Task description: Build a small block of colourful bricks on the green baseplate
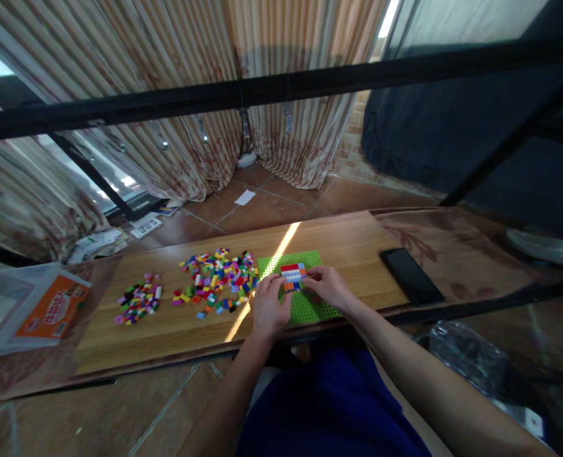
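Home with curtains (190,57), tiled floor (271,198)

Fingers (314,271) at multicoloured brick block (292,274)

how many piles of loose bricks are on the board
2: a small pile near the left end of the board, and a larger, scattered pile beside the green plate.

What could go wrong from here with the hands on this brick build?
The left hand and right hand flank the brick build; uneven pressure might pop bricks off. The green baseplate lies near the front edge of the wooden board, so a push toward the body could slide it over. Loose bricks lie left of the left hand, which could scatter them.
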The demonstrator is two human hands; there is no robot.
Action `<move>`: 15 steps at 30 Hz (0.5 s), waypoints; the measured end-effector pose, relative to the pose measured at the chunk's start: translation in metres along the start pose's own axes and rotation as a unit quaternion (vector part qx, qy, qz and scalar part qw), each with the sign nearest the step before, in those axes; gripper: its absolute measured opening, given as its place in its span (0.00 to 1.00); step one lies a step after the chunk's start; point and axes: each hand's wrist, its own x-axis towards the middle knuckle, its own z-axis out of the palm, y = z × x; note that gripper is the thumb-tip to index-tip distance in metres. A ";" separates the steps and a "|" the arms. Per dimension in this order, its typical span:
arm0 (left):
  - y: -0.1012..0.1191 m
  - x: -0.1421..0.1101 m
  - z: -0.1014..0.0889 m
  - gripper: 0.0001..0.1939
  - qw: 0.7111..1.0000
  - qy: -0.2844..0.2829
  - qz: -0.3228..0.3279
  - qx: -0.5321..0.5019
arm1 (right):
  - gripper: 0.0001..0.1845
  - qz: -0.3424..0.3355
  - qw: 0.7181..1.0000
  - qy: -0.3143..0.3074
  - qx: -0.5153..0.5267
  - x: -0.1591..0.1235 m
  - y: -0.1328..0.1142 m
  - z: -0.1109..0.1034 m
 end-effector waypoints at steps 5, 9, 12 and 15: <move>-0.006 -0.013 -0.016 0.15 1.000 0.023 -0.009 0.012 | 0.17 -0.007 0.998 0.014 0.066 -0.004 0.001 0.002; -0.021 -0.035 -0.036 0.15 0.998 0.053 -0.043 0.013 | 0.21 -0.002 0.991 0.042 0.129 -0.015 0.001 0.001; -0.032 -0.057 -0.048 0.14 0.995 0.081 -0.062 0.009 | 0.24 -0.019 0.987 0.069 0.146 -0.025 0.002 -0.001; -0.043 -0.077 -0.056 0.13 0.991 0.105 -0.082 0.022 | 0.26 -0.046 0.984 0.111 0.133 -0.035 0.004 -0.001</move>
